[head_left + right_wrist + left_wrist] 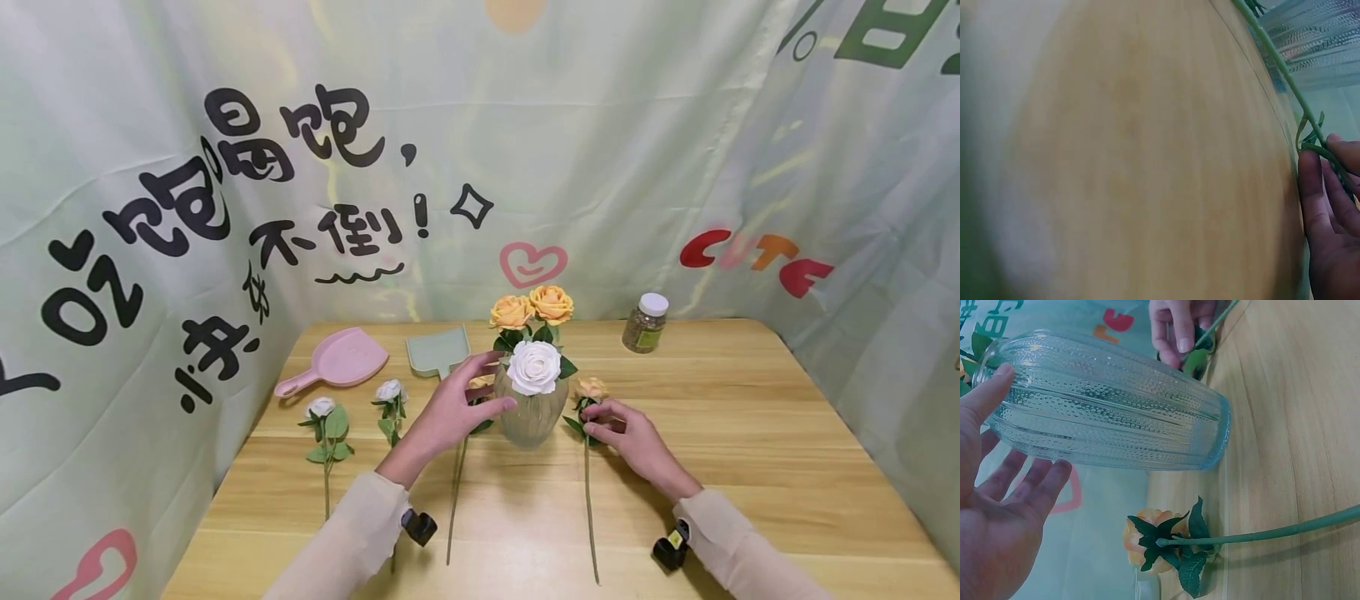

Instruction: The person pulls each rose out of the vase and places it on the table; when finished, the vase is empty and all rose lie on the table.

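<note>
A ribbed clear glass vase (528, 425) stands upright on the table, holding two orange roses (552, 304) and a white rose (534, 367). My left hand (450, 408) is at the vase's upper left side, thumb and fingers spread loosely around it; in the left wrist view the thumb (1002, 370) overlaps the glass near the rim. To the right of the vase, my right hand (633, 437) pinches an orange rose (591, 387) just below its bloom. Its stem points toward me, along the tabletop. Another orange rose (1159, 540) lies left of the vase, partly hidden by my left hand in the head view.
Two white roses (321, 407) lie on the left of the wooden table (720, 392). Behind them are a pink dustpan (350, 357) and a grey-green one (437, 352). A white-lidded jar (646, 323) stands at the back right. Printed cloth hangs around the table.
</note>
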The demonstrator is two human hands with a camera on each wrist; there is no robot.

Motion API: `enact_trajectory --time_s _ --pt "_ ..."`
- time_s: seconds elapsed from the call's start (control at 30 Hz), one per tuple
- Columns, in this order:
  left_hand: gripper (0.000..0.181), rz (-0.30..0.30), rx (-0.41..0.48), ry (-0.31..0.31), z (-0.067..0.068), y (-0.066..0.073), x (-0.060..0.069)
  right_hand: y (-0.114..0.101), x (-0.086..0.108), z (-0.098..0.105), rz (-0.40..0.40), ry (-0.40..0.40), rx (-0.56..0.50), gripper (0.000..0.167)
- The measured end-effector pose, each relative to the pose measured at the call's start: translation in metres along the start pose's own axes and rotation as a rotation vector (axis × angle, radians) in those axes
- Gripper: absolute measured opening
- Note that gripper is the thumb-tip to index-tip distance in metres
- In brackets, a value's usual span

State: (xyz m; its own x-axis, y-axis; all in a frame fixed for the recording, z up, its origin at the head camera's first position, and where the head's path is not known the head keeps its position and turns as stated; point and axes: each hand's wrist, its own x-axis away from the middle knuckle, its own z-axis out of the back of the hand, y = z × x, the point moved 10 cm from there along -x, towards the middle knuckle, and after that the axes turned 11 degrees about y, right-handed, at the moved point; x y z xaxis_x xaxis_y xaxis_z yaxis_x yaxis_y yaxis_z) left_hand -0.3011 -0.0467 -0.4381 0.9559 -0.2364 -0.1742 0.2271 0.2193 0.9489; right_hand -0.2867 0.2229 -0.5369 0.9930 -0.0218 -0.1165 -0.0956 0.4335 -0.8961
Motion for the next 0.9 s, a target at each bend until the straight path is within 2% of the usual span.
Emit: enact_trajectory --time_s 0.17,0.43,0.57,0.67,0.77,0.9 --pt "0.072 0.0 0.011 -0.006 0.0 0.002 0.0 -0.001 0.001 -0.001 0.014 0.002 0.069 0.023" --pt "0.073 -0.002 0.036 -0.008 -0.001 0.0 0.0 -0.007 0.002 -0.007 0.062 -0.017 0.092 0.029" --pt "0.073 -0.005 0.039 -0.007 -0.001 0.001 0.001 -0.011 0.002 -0.005 0.072 0.005 0.145 0.027" --pt "0.073 -0.002 0.037 -0.012 -0.001 0.0 0.001 -0.016 0.002 0.002 0.071 0.026 0.164 0.032" --pt "0.072 0.0 0.029 -0.015 -0.001 0.0 0.002 -0.029 0.0 0.014 0.063 0.054 0.137 0.037" --pt "0.073 0.006 0.033 -0.015 0.0 -0.001 0.002 -0.067 -0.012 0.028 0.104 0.082 0.01 0.035"
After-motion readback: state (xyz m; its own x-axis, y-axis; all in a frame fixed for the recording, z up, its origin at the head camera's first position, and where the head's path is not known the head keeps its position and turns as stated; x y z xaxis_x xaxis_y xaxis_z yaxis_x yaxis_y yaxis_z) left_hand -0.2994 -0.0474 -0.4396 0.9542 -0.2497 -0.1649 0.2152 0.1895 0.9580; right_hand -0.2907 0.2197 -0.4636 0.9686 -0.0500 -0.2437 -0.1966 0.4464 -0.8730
